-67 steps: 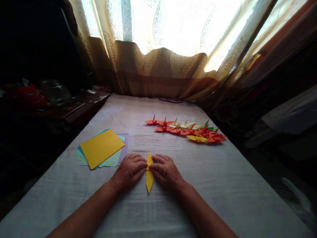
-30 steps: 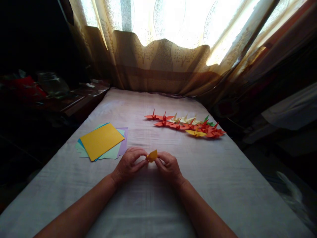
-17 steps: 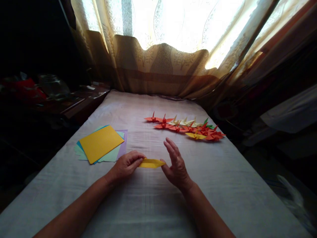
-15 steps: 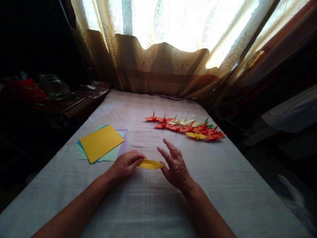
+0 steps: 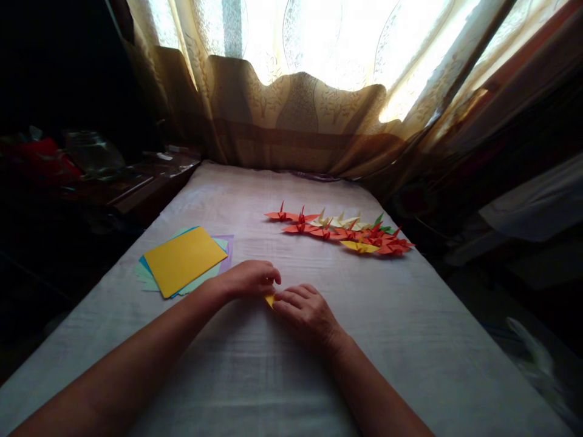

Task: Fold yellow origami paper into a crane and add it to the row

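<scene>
A folded yellow paper piece point(image 5: 270, 299) lies on the cloth-covered table point(image 5: 282, 364), almost wholly covered by my hands; only a small corner shows. My left hand point(image 5: 249, 280) rests over its left end with the fingers curled and pinched on it. My right hand point(image 5: 306, 314) lies flat on the paper's right part, its fingers pressed together and pointing left. The two hands touch at the fingertips.
A fanned stack of coloured paper sheets point(image 5: 182, 260), yellow on top, lies to the left. A row of several folded paper cranes point(image 5: 342, 230) in red, cream, yellow and green sits further back right. Curtains hang behind; a dark cluttered side table point(image 5: 113, 176) stands at left.
The yellow piece went from lying upright under both hands, to being lifted and turned, to lying sideways. My right hand, raised and spread a moment ago, has come down flat onto it.
</scene>
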